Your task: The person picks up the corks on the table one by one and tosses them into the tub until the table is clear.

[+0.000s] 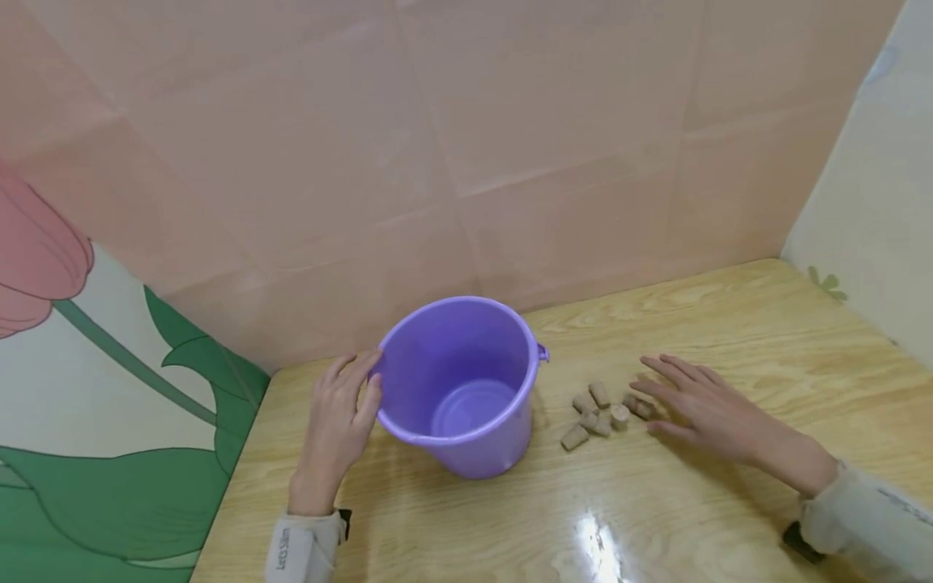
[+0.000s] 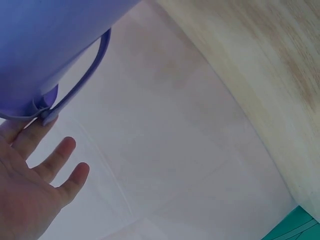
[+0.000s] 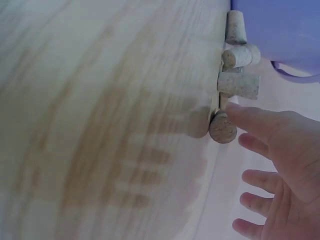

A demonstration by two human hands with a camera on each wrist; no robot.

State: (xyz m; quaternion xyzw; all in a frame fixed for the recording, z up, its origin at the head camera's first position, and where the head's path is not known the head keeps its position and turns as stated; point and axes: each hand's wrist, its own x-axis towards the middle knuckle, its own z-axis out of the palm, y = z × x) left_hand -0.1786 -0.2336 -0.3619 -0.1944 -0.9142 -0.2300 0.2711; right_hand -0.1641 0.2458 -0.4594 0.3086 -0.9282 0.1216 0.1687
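Observation:
A purple plastic bucket (image 1: 496,445) stands upright on the wooden table, and its visible inside holds nothing. My left hand (image 1: 338,425) is at the left side of its rim, thumb and fingertips touching there. In the left wrist view, fingertips meet the bucket near the joint of its handle (image 2: 82,82), while two other fingers spread free. Several small corks (image 1: 619,417) lie in a loose group to the bucket's right. My right hand (image 1: 707,417) hovers with spread fingers just right of them, holding nothing. The right wrist view has the thumb close to one cork (image 3: 223,128).
The wooden table (image 1: 787,332) ends at the back against a wall covered with a pinkish sheet (image 1: 568,178). To the left is a panel painted with a pink tulip and green leaves (image 1: 95,502). A pale wall (image 1: 882,219) borders the right side.

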